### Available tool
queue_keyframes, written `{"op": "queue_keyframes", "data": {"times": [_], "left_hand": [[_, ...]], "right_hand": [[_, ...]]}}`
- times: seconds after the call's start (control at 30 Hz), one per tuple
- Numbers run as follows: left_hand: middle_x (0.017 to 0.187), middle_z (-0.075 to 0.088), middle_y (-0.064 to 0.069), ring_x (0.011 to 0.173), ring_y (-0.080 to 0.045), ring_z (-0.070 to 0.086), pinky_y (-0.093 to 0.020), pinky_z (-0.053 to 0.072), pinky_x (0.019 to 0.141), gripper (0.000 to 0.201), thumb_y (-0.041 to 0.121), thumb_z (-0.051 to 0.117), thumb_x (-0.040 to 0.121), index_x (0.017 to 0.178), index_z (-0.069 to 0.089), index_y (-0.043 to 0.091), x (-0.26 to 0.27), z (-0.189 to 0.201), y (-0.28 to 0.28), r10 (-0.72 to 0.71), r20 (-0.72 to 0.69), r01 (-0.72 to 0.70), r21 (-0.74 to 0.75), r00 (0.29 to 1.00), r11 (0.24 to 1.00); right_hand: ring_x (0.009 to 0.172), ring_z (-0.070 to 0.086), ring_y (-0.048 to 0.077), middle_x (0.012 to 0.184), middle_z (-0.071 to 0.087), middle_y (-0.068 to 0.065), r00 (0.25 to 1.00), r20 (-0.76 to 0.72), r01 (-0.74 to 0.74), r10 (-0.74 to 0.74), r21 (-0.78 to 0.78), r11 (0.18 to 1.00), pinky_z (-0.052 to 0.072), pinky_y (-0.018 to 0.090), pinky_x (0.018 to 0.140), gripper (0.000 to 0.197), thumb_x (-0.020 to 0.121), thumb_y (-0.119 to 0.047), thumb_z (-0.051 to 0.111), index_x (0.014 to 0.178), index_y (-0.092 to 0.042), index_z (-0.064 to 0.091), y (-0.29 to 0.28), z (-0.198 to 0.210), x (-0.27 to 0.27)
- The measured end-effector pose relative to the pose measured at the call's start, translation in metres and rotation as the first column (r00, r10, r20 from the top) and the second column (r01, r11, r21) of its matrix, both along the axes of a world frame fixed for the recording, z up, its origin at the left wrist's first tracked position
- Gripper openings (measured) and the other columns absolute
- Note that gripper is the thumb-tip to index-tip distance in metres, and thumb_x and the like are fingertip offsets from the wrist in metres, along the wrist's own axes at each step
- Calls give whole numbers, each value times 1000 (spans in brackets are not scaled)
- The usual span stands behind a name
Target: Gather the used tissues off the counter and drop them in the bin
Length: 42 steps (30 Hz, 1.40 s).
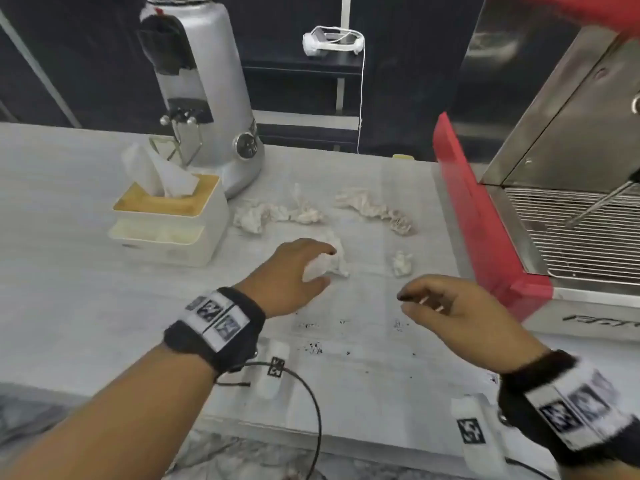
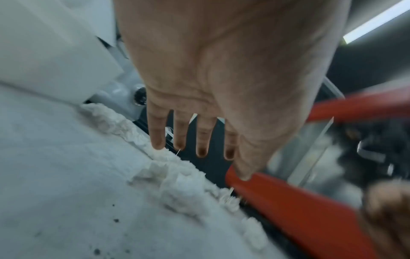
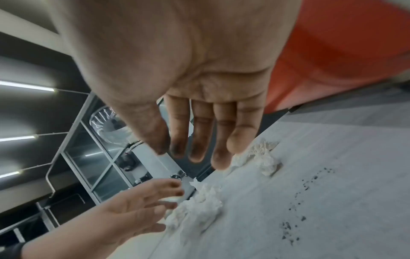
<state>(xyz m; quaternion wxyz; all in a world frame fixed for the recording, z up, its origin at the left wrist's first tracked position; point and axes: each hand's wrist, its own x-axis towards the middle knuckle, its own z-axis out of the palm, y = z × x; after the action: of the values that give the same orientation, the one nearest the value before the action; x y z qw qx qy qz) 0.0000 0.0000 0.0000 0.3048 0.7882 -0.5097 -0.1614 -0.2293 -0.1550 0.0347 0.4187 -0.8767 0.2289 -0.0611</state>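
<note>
With gathering barely begun, the left hand point(image 1: 298, 271) spreads relaxed fingers over the nearest crumpled tissue point(image 1: 330, 261) on the bench point(image 1: 86, 271), the empty right hand point(image 1: 446, 306) hovers loose just short of a small wad point(image 1: 402, 263), and each must next close and lift.

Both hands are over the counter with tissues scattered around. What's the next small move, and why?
Probably close the left hand on the crumpled tissue under its fingers: they arch over it, spread, not yet gripping. The right hand hovers empty near the small wad and could take that next. No bin is in view.
</note>
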Motion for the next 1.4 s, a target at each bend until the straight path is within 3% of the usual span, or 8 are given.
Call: {"op": "queue_keyframes", "data": {"times": [0.17,0.27,0.57,0.77,0.93,1.1,1.23,1.4], "left_hand": [[162,10,-1,148,-35,-3,-57,21,113,65,51,52,90,148,22,45,11,-26,-39,-140,239,27,424,961,905],[162,13,-1,148,-35,5,-55,21,112,57,44,48,94,147,27,44,17,-37,-47,-231,262,66,518,937,853],[116,65,-8,107,-24,60,-33,45,94,26,4,59,90,111,71,13,46,-33,-43,-135,85,114,211,987,971],[98,60,-1,90,-13,56,-7,37,77,19,6,54,93,99,70,14,78,-29,-17,149,24,-147,-84,989,986],[117,53,-7,102,-14,53,-7,32,93,36,-8,45,88,109,68,8,108,-28,-11,366,63,-356,-135,928,925],[148,30,-15,129,-36,40,-45,36,109,56,34,48,93,146,34,21,127,-38,-22,483,71,-488,111,873,866],[150,31,-16,133,-41,30,-47,30,109,74,54,44,90,152,10,32,134,-41,-34,398,206,-448,398,894,801],[142,31,-10,129,-36,28,-48,32,106,69,68,39,85,145,22,39,135,-46,-32,341,218,-405,468,914,785]], "right_hand": [[82,62,2,107,63,-16,982,59,185,-179,-129,974,46,14,71,15,88,-25,69,100,-34,67,-11,-21,37],[89,57,1,118,53,-12,982,20,189,-189,-186,964,37,6,70,26,88,-23,69,112,-30,63,-18,-30,50],[138,35,23,156,28,0,938,-253,167,-239,-277,946,41,31,100,48,90,-9,59,135,-24,52,-40,-52,89],[122,53,21,139,52,3,875,-440,64,-200,-304,951,46,27,97,50,88,-1,54,134,-23,56,-49,-52,111],[109,61,18,123,63,0,838,-525,-16,-147,-292,956,50,25,90,28,88,-9,58,109,-25,68,-46,-48,129],[78,57,7,98,61,-6,902,-408,63,-138,-194,979,42,17,61,26,95,-11,42,100,-21,65,-44,-41,135],[67,55,9,87,64,1,935,-229,240,-270,-150,959,40,22,58,22,101,-29,40,102,-16,58,-55,-30,146],[119,51,29,135,49,10,870,-217,400,-442,-214,891,46,40,93,64,90,-56,55,141,-26,32,-81,-39,159]]}}
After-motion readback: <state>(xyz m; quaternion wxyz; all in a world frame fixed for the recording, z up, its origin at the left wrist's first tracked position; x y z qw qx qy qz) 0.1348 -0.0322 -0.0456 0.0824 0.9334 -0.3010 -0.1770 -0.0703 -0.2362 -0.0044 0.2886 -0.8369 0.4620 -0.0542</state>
